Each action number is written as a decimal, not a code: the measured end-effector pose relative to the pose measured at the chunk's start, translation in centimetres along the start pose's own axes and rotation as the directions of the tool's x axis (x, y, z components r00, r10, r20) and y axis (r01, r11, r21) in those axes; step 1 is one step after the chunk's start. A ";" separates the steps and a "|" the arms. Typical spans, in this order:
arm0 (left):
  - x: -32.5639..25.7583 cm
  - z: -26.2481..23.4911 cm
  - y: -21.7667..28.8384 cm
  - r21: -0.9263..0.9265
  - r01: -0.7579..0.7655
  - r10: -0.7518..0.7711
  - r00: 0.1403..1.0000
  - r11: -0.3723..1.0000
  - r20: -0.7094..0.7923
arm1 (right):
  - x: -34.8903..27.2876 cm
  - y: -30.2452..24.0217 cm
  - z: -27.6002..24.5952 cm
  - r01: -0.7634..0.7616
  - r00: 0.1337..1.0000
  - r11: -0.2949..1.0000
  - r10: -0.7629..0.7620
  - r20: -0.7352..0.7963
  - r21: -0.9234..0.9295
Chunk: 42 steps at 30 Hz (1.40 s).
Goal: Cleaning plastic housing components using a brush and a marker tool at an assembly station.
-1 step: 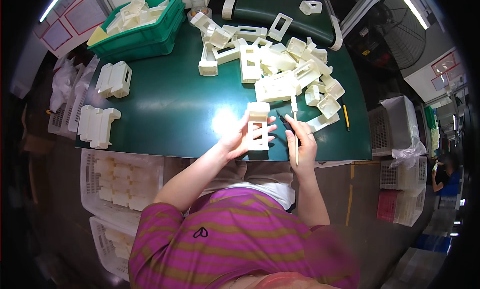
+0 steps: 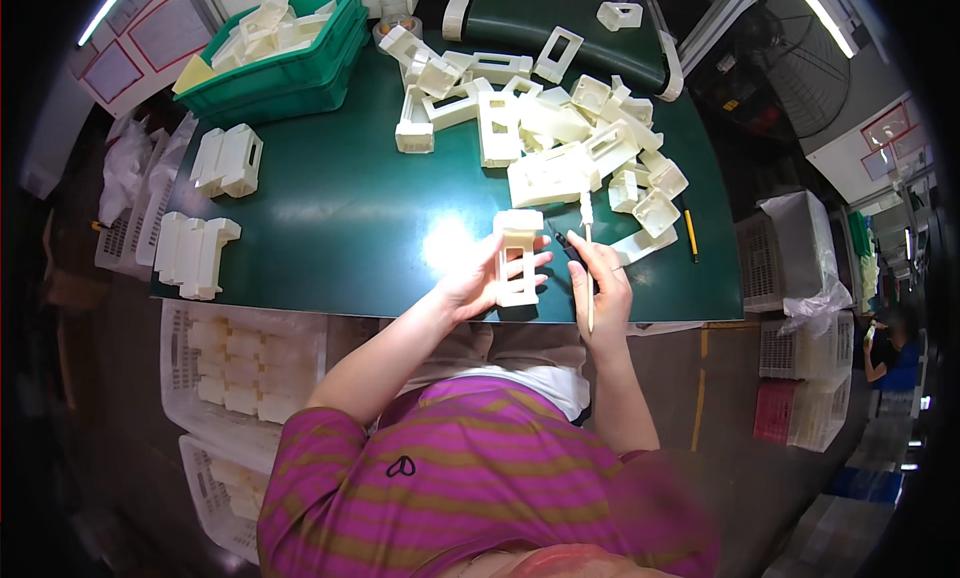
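Part (image 2: 517, 263) first: it's a cream plastic frame with cut-out windows. It's standing upright at the near edge of the green worktop (image 2: 340, 218), right in front of the person.

Only the head view to go on, so here's what I see from it:

- The left hand (image 2: 475, 278) has the part. Its fingers are curled round the left side and the thumb is pressed across the front.
- The right hand (image 2: 603, 283) is just beside the part. Its fingers are pressed together, pinching a thin pale tool (image 2: 587, 218) like a pen. The dark tip sits close to the part's right edge, but I can't tell if it's actually touching.
- Compared with the other frame, nothing has moved. The grip, the tool angle and the spot on the worktop are all the same, so the work in hand is exactly where it was.

Round about:

- There's a big loose pile (image 2: 560, 148) of the same cream parts further back.
- Two neat stacks (image 2: 225, 161) sit over at the left.
- A green bin (image 2: 280, 58) of parts is at the far left corner.
- A yellow pen-like thing (image 2: 690, 235) is lying to the right.
- White crates (image 2: 240, 368) of parts sit below the worktop edge on the left.
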<state>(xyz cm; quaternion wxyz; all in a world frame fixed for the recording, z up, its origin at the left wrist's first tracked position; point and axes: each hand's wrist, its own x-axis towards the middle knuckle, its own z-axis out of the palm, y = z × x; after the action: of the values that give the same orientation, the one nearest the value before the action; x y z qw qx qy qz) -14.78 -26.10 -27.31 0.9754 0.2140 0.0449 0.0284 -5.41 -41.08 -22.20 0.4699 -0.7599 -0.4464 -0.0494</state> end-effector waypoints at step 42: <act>1.5 -2.1 1.9 0.622 -0.318 0.320 0.941 0.715 0.113 | 0.2 0.9 0.9 -0.272 0.888 0.602 0.458 -0.045 0.751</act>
<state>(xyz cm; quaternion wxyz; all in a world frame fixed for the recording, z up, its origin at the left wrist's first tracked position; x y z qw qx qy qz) -13.60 -23.37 -28.55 0.8265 0.5332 0.0158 0.1797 -4.93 -40.42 -23.23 0.7803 -0.5742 -0.2043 0.1407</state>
